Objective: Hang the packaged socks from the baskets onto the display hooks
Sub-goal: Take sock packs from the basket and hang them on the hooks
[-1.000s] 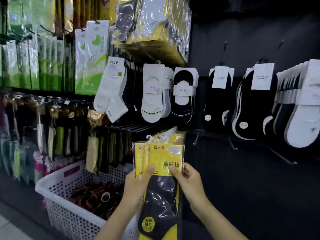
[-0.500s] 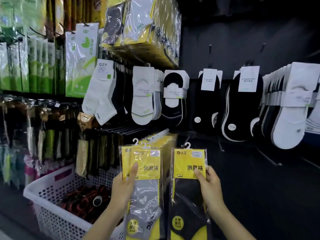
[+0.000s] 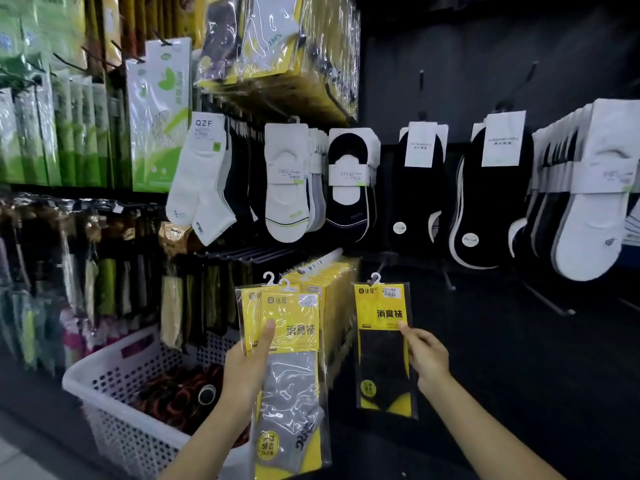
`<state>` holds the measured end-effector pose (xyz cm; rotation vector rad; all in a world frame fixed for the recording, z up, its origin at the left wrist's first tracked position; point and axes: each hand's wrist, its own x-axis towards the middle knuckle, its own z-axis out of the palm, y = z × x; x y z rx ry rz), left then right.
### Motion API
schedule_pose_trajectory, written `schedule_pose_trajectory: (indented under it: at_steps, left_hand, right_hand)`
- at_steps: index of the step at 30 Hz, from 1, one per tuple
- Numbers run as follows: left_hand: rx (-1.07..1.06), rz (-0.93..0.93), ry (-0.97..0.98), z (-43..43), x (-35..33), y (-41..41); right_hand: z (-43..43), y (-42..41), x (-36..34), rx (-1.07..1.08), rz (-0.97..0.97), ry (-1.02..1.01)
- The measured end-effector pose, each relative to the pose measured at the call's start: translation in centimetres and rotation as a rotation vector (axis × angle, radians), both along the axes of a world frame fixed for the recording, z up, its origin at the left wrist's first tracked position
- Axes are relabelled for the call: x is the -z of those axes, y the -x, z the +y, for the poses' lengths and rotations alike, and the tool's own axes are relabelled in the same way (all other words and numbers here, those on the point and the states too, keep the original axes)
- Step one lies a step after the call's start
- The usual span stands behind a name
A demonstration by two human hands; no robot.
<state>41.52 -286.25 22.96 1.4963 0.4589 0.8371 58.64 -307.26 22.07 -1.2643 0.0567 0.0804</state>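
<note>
Black sock pack held upright, clear of everything around it, white hanger tab uppermost. Pinched at right edge by right hand, thumb on the yellow header card, grip clamped on pack. Open dark room right of and above that grip; bare display hook up and right, well apart. Hung yellow packs just left of it. Grey sock packs, at least two stacked, clamped in left hand, thumb across front. White basket below and left of left grip, holding dark goods.
</note>
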Motion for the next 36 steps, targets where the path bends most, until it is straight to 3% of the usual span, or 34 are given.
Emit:
schedule_pose_trajectory:
  at_steps: [5,14,18,25,29,36]
  left_hand:
    - [0.018,0.031,0.061,-0.4,1.1,-0.1]
    - [0.13,-0.017,0.154,-4.6,0.8,-2.0]
    - [0.191,-0.046,0.217,-5.9,0.6,-1.9]
    - [0.076,-0.011,0.187,-3.5,0.1,-1.0]
    - [0.054,-0.005,0.151,-2.1,-0.4,-0.4]
    - [0.057,-0.036,0.16,-1.1,-0.6,-0.3]
  right_hand:
    - [-0.9,1.0,1.3,0.097,0.003,-0.103]
    - [2.0,7.7,-1.1,-0.426,-0.306,0.148]
    - [2.3,8.5,-1.2,-0.356,-0.303,0.087]
    - [0.2,7.7,-1.2,-0.174,-0.346,0.013]
    - [-0.8,6.5,-2.1,-0.053,-0.4,0.042]
    - [0.5,5.1,-3.2,-0.032,-0.396,0.152]
